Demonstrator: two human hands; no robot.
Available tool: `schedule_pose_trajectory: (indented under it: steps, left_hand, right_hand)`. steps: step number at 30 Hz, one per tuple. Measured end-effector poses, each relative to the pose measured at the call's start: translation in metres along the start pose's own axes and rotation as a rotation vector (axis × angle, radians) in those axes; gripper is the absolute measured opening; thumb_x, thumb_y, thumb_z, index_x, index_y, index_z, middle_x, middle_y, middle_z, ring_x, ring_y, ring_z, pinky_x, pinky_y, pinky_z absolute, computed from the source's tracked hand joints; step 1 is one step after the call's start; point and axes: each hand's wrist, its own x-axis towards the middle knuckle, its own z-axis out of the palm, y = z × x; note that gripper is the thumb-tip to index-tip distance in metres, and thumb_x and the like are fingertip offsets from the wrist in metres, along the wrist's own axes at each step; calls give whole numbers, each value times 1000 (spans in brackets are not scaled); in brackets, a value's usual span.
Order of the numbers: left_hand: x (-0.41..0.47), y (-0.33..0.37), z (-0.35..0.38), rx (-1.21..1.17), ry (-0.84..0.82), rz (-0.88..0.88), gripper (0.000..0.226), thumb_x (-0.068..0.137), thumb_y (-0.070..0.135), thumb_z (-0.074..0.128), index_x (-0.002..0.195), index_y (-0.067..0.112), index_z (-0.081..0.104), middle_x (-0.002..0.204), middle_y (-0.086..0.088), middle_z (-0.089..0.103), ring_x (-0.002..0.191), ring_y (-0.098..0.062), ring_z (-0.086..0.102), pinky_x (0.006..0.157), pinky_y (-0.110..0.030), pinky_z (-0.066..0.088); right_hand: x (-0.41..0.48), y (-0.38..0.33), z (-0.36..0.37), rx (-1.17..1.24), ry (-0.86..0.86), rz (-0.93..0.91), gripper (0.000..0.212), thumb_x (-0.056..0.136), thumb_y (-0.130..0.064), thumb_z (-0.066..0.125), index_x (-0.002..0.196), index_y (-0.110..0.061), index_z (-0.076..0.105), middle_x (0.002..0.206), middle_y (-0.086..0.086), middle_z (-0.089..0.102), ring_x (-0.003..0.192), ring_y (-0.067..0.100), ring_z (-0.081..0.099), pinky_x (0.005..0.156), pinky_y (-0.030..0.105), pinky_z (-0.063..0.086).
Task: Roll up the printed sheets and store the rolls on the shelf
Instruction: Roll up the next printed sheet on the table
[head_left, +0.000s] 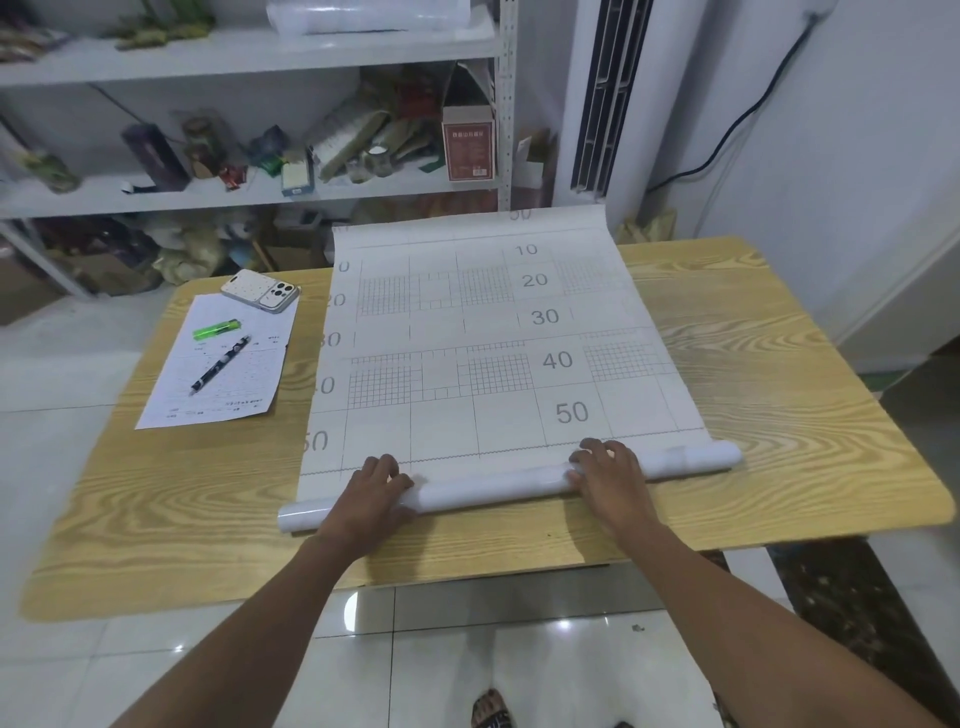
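— Which way does it need to roll?
— Away from you. Your left hand (376, 491) curls over the roll (498, 486) near its left end. The roll lies crosswise on the table (779, 415), lower middle of the frame. Your right hand (605, 475) curls over it right of centre.
— And the rest?
— The flat sheet (493, 332) runs on toward the top of the frame.

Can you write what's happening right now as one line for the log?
step: rolling | left hand: grips roll | right hand: grips roll | printed sheet: mostly flat on table
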Motion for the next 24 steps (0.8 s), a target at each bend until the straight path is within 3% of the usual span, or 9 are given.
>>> schedule_pose_trajectory:
  steps: [5,8,10,13,16,19,24]
  left_hand:
    - [2,-2,0,73,-24,34,33,70,18,78,99,9,66,83,-10,58,75,-30,54,61,-36,46]
    - [5,4,-3,36,-26,-36,46,85,19,63,127,8,49,104,-12,57,96,-32,51,79,-40,43]
    - [6,5,-5,-21,-51,-92,44,91,22,54,132,12,40,112,-7,54,105,-27,46,85,-34,37]
    - [6,2,-3,-29,-75,-78,31,92,16,51,122,16,44,109,-5,55,101,-23,44,78,-29,33]
    - [3,1,-2,-21,-81,-72,17,94,18,47,111,13,48,103,-7,56,94,-22,43,72,-26,27]
    - [2,4,-2,-69,-54,-77,20,94,22,49,110,9,52,105,-9,55,96,-25,44,76,-29,32]
    - [-1,2,1,-94,17,-43,39,78,27,70,109,7,60,111,-10,53,100,-29,46,83,-35,37]
  right_hand:
    - [4,-1,-6,-34,-118,-19,48,85,-49,56,119,-15,58,131,4,49,115,31,42,100,41,30]
    - [2,0,-6,-33,-149,-42,64,78,-55,62,129,-18,48,130,4,46,114,28,42,101,38,28]
    - [0,2,-2,-38,-151,-55,70,74,-49,70,131,-17,45,128,5,47,111,27,45,99,38,30]
    - [-2,4,5,-5,-105,-37,68,63,-34,83,119,-11,53,117,9,54,98,28,55,89,39,41]
    - [-3,5,6,22,-73,-54,61,53,-31,89,101,-11,56,99,8,55,80,26,57,77,37,47]
    - [-4,7,7,17,-79,-66,58,55,-34,88,97,-11,55,100,8,55,78,24,56,76,37,47]
    - [-5,7,5,-16,-59,-66,51,56,-30,87,94,-10,61,106,10,59,84,31,57,77,42,49]
